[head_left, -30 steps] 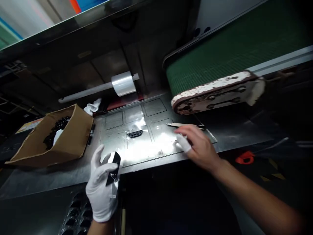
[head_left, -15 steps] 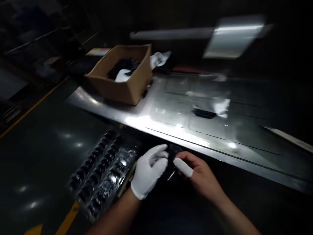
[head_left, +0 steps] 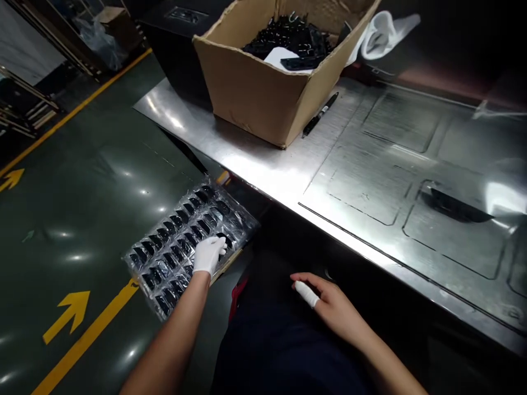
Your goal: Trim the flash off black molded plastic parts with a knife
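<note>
My left hand [head_left: 207, 256], in a white glove, reaches down over a clear plastic tray [head_left: 242, 220] at the lower left. Its fingers are closed on a small black curved part [head_left: 224, 239] at the tray's right side; the glove hides some of it. Rows of similar black parts [head_left: 177, 220] fill the tray's pockets. My right hand [head_left: 319, 296] hovers in front of the table edge, bare except for a white cover on the thumb. Its fingers are loosely stretched, and nothing shows between them.
On the metal table [head_left: 263, 170] stands a cardboard box [head_left: 251, 104] of black parts. A black pen [head_left: 320, 115] lies beside it, and a black curved piece [head_left: 459, 207] farther right. Yellow arrows [head_left: 68, 315] mark the green floor.
My left hand has moved left and down from beside my right hand to the tray. The dark piece at my right fingers is gone from there. The view has swung left.
</note>
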Motion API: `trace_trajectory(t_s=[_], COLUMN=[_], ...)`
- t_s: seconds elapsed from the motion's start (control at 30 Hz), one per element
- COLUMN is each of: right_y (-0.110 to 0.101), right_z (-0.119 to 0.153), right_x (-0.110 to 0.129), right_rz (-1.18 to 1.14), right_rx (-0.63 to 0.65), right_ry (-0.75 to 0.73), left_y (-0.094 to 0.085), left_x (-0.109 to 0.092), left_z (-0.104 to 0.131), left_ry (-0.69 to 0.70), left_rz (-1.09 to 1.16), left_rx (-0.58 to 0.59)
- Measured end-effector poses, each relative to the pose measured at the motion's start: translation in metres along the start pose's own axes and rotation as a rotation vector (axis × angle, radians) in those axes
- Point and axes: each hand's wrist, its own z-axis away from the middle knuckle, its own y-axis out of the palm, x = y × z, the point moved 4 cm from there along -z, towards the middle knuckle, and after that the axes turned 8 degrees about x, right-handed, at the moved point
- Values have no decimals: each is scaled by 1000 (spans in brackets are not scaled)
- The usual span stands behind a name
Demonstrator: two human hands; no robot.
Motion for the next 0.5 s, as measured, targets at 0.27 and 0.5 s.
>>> trace_trajectory(t_s=[0.27,0.5], right_y=[-25,-69], right_z=[18,32], right_x=[-70,-128], right_rz=[-60,25], right_rx=[-134,-380], right_ry=[179,298], left_y=[12,2], left_x=[-9,-43], left_z=[-24,4], left_ry=[-110,55], left_rz=[-288,-524], left_rx=[-22,-154])
